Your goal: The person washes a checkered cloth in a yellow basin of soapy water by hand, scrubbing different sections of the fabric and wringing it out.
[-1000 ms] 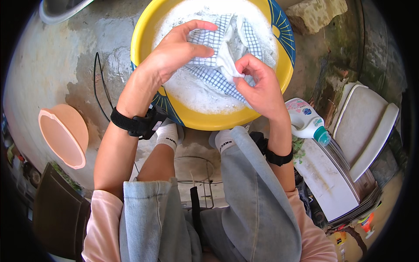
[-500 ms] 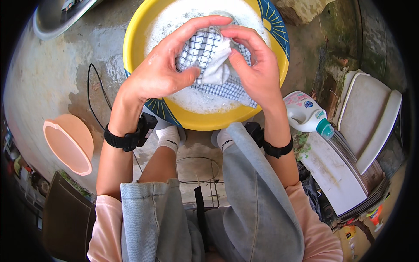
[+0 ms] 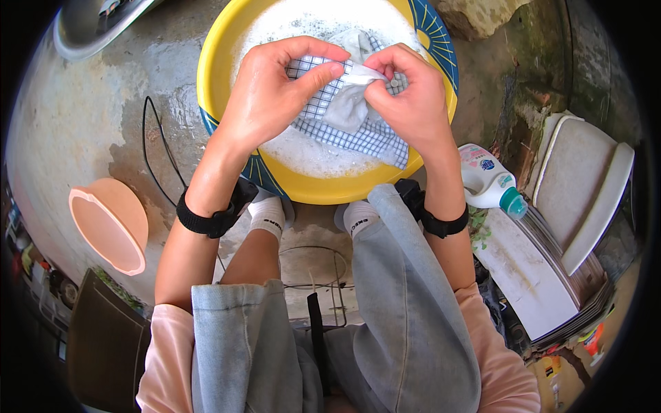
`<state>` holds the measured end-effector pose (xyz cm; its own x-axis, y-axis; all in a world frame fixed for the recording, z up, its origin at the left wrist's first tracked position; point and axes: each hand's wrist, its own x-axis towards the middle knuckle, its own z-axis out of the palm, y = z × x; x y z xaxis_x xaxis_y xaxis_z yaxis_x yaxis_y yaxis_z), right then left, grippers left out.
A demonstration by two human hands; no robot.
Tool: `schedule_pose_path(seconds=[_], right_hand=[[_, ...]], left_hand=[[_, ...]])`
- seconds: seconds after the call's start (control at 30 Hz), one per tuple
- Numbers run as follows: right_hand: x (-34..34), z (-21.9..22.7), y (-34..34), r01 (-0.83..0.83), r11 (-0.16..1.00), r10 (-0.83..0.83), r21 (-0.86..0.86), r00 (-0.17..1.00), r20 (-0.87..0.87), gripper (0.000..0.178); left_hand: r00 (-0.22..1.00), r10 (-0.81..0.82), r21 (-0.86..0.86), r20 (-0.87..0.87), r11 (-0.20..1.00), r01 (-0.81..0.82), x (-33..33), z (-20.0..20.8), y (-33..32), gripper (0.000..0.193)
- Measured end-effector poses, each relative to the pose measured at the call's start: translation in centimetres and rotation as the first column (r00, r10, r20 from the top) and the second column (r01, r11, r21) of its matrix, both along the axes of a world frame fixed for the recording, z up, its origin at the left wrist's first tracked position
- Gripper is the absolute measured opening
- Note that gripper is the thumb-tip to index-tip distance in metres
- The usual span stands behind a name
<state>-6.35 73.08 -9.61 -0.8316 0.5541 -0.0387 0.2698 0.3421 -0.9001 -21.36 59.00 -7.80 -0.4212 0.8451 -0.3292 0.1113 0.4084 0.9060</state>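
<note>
Both hands are over a yellow and blue basin point(image 3: 310, 193) with foamy water. My left hand point(image 3: 279, 89) pinches one end of a small white sock point(image 3: 348, 109) between thumb and forefinger. Opposite it, my right hand point(image 3: 406, 93) is closed on the sock's other side, fingers curled in. Between the hands the white edge is drawn taut, and a greyish part hangs below. A blue and white checked cloth point(image 3: 354, 143) lies under the sock in the suds point(image 3: 296, 24). Another greyish-white wet piece point(image 3: 354, 43) shows just beyond my fingertips; whether it belongs to the sock I cannot tell.
Right of the basin lies a white detergent bottle point(image 3: 485, 179) with a green cap, beside stacked boards point(image 3: 530, 275) and a pale slab point(image 3: 578, 179). A peach basin point(image 3: 110, 227) stands at left. A metal basin point(image 3: 96, 31) is far left, a rock point(image 3: 478, 14) far right.
My left hand has turned and closed from a wide, loose curve into a pinch on the sock. My right fingers have curled in tighter, and the sock's edge is now stretched between both hands.
</note>
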Motion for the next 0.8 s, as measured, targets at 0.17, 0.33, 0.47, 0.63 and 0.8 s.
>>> schedule_pose_path(seconds=[0.17,0.33,0.47,0.63,0.8], right_hand=[[-0.5,-0.8,0.7,0.064,0.987,-0.050,0.148,0.994,-0.096,0.012],[-0.8,-0.5,0.3,-0.015,0.982,0.056,0.188,0.975,-0.213,0.018],[-1.9,-0.9,-0.8,-0.007,0.999,-0.002,-0.033,0.970,-0.241,0.016],[-1.7,-1.5,0.3,-0.165,0.973,0.143,-0.162,0.980,-0.142,0.012],[-1.8,-1.1,0.0,-0.118,0.858,0.051,-0.500,0.988,-0.146,0.013]], left_hand=[[0.990,0.104,0.081,0.095,0.990,-0.112,-0.2,-1.2,0.4,0.022],[0.934,0.145,0.120,0.327,0.974,-0.193,-0.4,-0.9,0.3,0.021],[0.654,0.127,0.151,0.746,0.924,-0.352,-0.5,-1.4,-0.2,0.022],[0.602,0.093,0.127,0.793,0.941,-0.313,-0.7,-2.4,-0.8,0.022],[0.710,0.115,0.131,0.695,0.950,-0.282,-0.9,-1.7,-0.6,0.018]])
